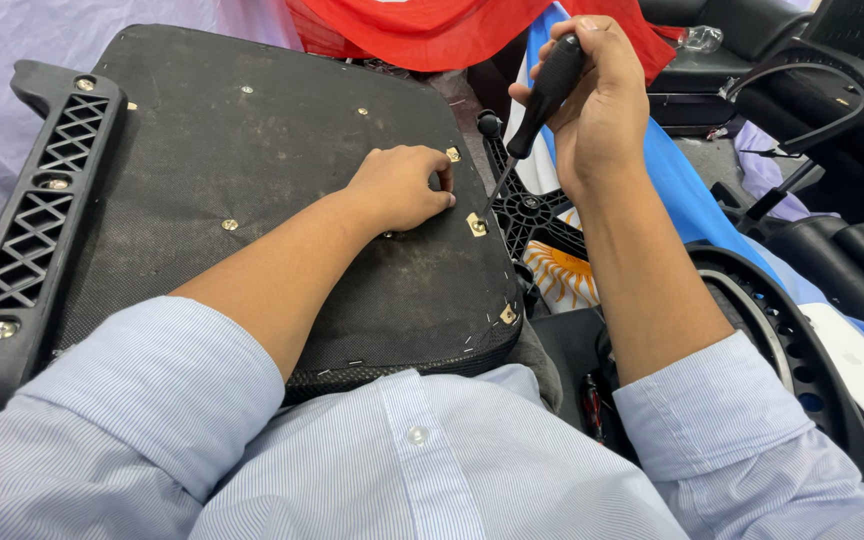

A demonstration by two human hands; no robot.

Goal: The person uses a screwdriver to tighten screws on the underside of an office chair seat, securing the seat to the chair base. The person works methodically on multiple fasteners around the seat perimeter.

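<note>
A: Entry, head view. What is noted for the right hand (602, 110)?

B: A screwdriver (542, 100) is gripped in it. The fingers (577, 45) are closed fully round the black handle, thumb on top. The shaft is angled down and to the left, and its tip is seen just beside the right edge of the seat base (252, 180), near a brass clip (476, 224). Whether the tip is seated in anything cannot be told.

A: And the left hand (402, 185)?

B: It is laid on the dark underside of the seat base, near its right edge. The fingers (432, 165) are curled in, knuckles up, with the fingertips pressed to the fabric close to the clip. Whether anything small is pinched under them cannot be told; nothing is visibly held.

A: Position of the seat base?

B: It is rested upside down across the lap, against the striped shirt (412, 460). Small brass fittings are spotted over its surface. A black armrest (37, 215) with lattice openings is fixed along its left side, with bolts seen at both ends.

A: Surroundings?

B: A black star-shaped plate (532, 215) is seen under the screwdriver. Red cloth (432, 30) is recorded at the top, blue cloth (682, 190) at the right, and other black chair parts (832, 90) beyond.
</note>
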